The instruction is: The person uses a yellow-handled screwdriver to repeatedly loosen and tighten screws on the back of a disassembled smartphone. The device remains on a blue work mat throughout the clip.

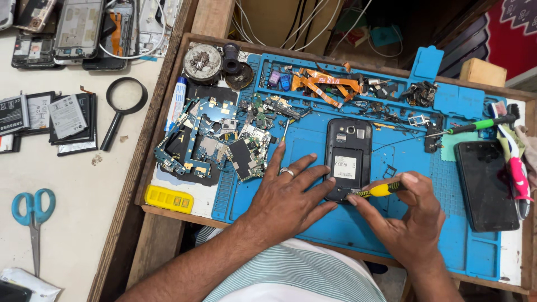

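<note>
Screwdriver (382, 189) with a yellow handle is pinched in the grip of the right hand (407, 223), tip at the lower edge of the black phone (348, 158). That phone lies back-up at the centre of the blue mat (313, 223). Left hand (285, 200) rests flat, fingers spread, touching the phone's lower left side. Circuit boards (218, 142) lie upper left on the worktop.

Blue scissors (34, 212) and magnifying glass (122, 109) on left table; circuit boards (215, 142), yellow tray (169, 198), probably another phone (485, 185) far right.
</note>
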